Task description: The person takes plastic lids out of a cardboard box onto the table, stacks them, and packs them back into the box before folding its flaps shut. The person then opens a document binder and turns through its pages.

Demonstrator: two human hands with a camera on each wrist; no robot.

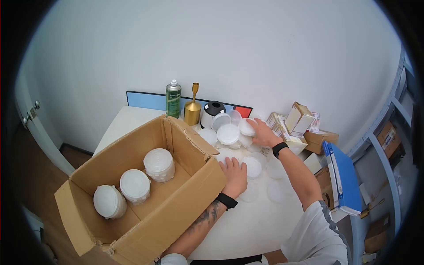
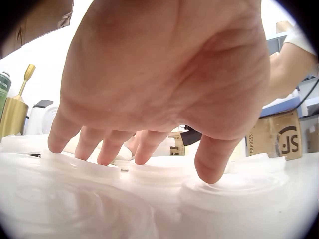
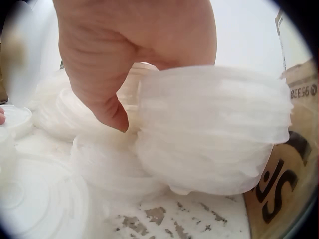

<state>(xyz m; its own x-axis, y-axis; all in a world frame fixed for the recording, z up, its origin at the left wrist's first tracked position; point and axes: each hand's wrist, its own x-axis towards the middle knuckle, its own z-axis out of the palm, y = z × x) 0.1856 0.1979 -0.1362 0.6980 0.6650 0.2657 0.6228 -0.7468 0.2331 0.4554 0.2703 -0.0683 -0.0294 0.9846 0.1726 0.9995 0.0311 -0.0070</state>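
My right hand (image 1: pixel 265 134) grips a stack of translucent white plastic lids (image 3: pixel 214 129) at the far side of the pile. In the right wrist view its thumb lies along the stack's left side; the other fingers are mostly hidden behind. Palm down and fingers spread, my left hand (image 1: pixel 235 177) touches loose lids on the table with its fingertips, and its thumb rests on one lid (image 2: pixel 237 191). Between and behind the hands are more lids, among them a white stack (image 1: pixel 228 133). Three stacks of lids, one of them a near-left stack (image 1: pixel 109 202), stand inside an open cardboard box (image 1: pixel 185 207).
Along the wall stand a green spray can (image 1: pixel 173 100), a gold candle holder (image 1: pixel 192 110) and a black-and-white object (image 1: pixel 213 114). Small cartons (image 1: pixel 299 119) and a blue binder (image 1: pixel 342 179) sit at the right of the white table (image 1: pixel 247 225). The cardboard box covers its left side.
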